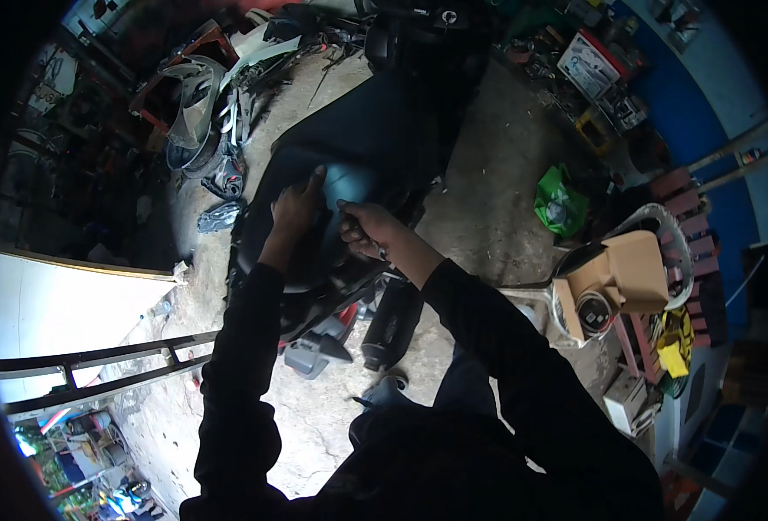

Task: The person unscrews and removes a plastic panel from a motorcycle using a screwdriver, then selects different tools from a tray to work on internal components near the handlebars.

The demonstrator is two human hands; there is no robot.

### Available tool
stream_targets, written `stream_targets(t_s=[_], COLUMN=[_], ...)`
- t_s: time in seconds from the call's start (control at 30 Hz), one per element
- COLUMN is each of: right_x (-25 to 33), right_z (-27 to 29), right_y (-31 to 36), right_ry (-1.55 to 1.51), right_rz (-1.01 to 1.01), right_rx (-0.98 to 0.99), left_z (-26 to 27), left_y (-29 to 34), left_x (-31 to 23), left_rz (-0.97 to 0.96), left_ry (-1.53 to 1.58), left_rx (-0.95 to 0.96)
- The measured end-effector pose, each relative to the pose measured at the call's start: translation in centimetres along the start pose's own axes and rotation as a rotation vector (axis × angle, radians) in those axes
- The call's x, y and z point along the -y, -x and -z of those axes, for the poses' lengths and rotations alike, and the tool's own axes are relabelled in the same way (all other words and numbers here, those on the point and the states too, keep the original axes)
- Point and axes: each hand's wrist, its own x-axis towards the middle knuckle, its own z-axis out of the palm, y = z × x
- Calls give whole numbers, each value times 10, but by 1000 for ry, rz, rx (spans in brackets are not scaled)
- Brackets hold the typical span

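A black motor scooter seat (349, 130) stretches away in front of me, with a pale sheen on its surface between my hands. My left hand (293, 208) rests on the left part of the seat, one finger stretched forward; its other fingers are dim. Just right of it, my right hand (368, 230) is closed over the seat, thumb pointing left. A small shiny metal part (382, 253) shows at the lower edge of that fist, but what the fist holds is mostly hidden.
A black exhaust muffler (391, 326) sticks out below the seat, beside a grey plastic part (314, 354). At right are a green plastic bag (559, 204) and an open cardboard box (636, 269). Scooter body parts (197, 113) are piled at left; a metal frame (115, 365) stands lower left.
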Motion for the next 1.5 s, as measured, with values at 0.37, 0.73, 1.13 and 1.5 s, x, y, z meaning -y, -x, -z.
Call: stream_targets(t_s=[0.37, 0.73, 1.13, 1.5], right_x=[225, 361, 390, 412], right_z=[154, 377, 626, 688], right_y=[0, -145, -347, -441], right_ry=[-145, -215, -332, -185], right_rz=[175, 230, 242, 484], right_rx=[-117, -280, -436, -294], left_z=[-173, -374, -605, -685], left_y=[-118, -318, -503, -548], left_x=[-140, -228, -164, -99], left_rz=[-348, 447, 899, 127], left_ry=[149, 2006, 2078, 1156], left_rx=[-104, -1, -245, -172])
